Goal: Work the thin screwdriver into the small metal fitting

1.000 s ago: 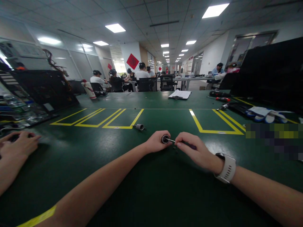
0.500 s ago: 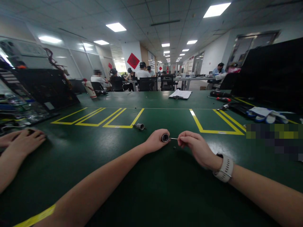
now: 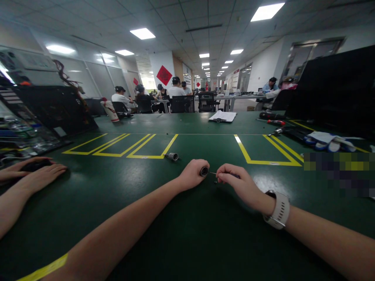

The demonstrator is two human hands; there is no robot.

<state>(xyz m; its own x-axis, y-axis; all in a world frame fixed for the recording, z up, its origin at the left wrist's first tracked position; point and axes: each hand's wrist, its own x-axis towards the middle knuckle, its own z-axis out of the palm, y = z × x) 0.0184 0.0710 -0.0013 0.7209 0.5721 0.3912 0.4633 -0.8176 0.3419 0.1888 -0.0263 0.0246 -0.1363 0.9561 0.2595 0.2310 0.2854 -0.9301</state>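
Our left hand (image 3: 193, 173) is curled tight around a small dark cylindrical fitting (image 3: 204, 171), its round open end turned toward our right hand (image 3: 236, 182). The right hand pinches a thin screwdriver (image 3: 218, 174), fingers closed on the dark handle, the slim metal shaft reaching across to the mouth of the fitting. Both hands sit low over the green table (image 3: 187, 234), close together, almost knuckle to knuckle.

To do this well, we judge the thing to watch is alignment: keep the shaft straight in line with the opening, brace both wrists on the table, and let the left hand hold the fitting dead steady while the right does the fine work. A slip here could drop the tiny part.

The fitting itself looks short, black on the outside, with a paler metallic ring at its face; most of its body is hidden in our grip. Just below the tool tip a small dark speck (image 3: 216, 182) lies on the table, perhaps a screw, too small to tell.

Just beyond our left hand rests a second metal fitting (image 3: 172, 156) by the yellow lines. Far off to our left, another person's hands (image 3: 35, 171) rest flat on the table.
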